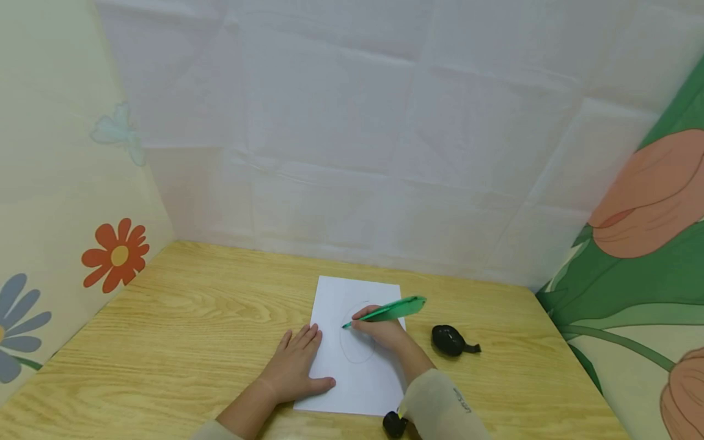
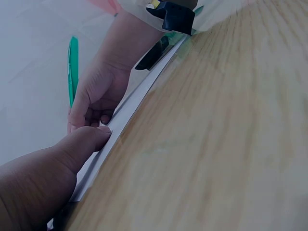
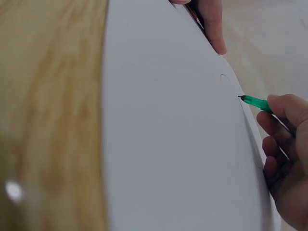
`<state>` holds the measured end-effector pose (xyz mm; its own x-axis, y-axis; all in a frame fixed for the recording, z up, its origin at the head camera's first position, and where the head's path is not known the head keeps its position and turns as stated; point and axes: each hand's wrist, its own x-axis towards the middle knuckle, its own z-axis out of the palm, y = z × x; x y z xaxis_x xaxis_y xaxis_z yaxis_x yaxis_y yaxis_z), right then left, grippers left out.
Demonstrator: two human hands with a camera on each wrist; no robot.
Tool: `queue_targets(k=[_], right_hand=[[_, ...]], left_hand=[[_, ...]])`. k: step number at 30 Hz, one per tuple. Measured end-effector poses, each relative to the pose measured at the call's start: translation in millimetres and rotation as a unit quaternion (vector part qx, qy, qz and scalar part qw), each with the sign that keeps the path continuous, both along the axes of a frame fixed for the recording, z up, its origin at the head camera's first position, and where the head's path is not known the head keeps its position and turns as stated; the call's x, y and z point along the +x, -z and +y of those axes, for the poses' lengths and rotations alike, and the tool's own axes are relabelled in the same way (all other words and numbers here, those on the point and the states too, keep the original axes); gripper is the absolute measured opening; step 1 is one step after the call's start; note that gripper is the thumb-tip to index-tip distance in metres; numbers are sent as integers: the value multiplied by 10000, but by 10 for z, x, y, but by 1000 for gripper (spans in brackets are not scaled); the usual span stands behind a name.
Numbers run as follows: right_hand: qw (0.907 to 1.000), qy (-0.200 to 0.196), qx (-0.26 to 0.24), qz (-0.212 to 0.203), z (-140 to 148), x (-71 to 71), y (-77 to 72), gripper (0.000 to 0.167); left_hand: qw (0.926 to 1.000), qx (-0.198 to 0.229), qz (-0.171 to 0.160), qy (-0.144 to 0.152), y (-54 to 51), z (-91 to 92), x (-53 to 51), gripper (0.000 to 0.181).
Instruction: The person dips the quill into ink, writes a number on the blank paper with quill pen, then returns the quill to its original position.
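A white sheet of paper (image 1: pixel 330 293) lies on the wooden table, carrying a thin, rounded outline. My right hand (image 1: pixel 385 332) pinches a green pen (image 1: pixel 393 310) with a broad, leaf-like upper part. In the right wrist view the dark tip of the green pen (image 3: pixel 255 103) is at the drawn line; whether it touches the paper is hard to tell. My left hand (image 1: pixel 294 370) rests with spread fingers over the paper's left edge. Its thumb lies on the sheet, and in the left wrist view the left thumb (image 2: pixel 84 147) is near the paper's edge.
On the table (image 1: pixel 220 318), right of the paper, lies a glossy black rounded object (image 1: pixel 448 340) with a short stem. A small black object (image 1: pixel 393 424) is by the right sleeve. A white sheet-covered wall (image 1: pixel 341 153) stands behind, with flower-patterned panels at both sides.
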<state>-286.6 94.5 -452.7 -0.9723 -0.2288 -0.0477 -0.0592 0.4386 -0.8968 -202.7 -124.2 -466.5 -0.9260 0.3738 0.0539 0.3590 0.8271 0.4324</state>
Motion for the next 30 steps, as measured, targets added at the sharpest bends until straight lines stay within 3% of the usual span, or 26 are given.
queue_targets(k=[20,30], right_hand=[[9998,-7,-169,107,19,6,-21,23],[9992,381,-115,-5,111,11,26,24]], left_hand=[[10000,-65,17,-7,-1,9,-8,103],[10000,-63,56,-10,-6,-2,19,103]])
